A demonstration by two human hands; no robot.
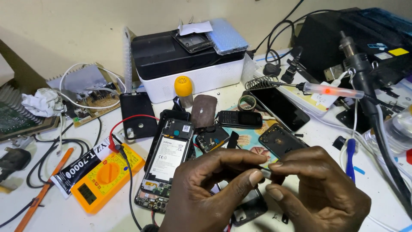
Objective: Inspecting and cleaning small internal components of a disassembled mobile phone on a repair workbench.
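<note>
Head view is showing me both hands meeting low over the near edge of the worktop (51, 210). My left hand (206, 189) and right hand (317, 189) are pinching a small pale part (266, 172) between them; the left thumb and forefinger are closing on one end, the right fingers (296, 165) are curling round the other. What the part is, I cannot tell, it is too small and mostly hidden.

Just beside the left hand, an opened phone (165, 167) is lying on its face with its white battery (170, 153) showing and its circuit board bare at the near end. A yellow multimeter (107, 176) is sitting to the left of it, with a red lead (128, 121) and a black lead running from it. A black-and-white glue tube (86, 165) is touching the multimeter's far side, and an orange pencil (43, 191) is lying near the left edge.

Behind the hands, a small black keypad phone (238, 119), a dark phone with a blank screen (283, 107) and a black back cover (281, 139) are lying near one another. A soldering iron (332, 91) with a glowing red light is resting towards the right edge. A black-and-white box (189, 64) is standing at the far edge against the wall.
</note>
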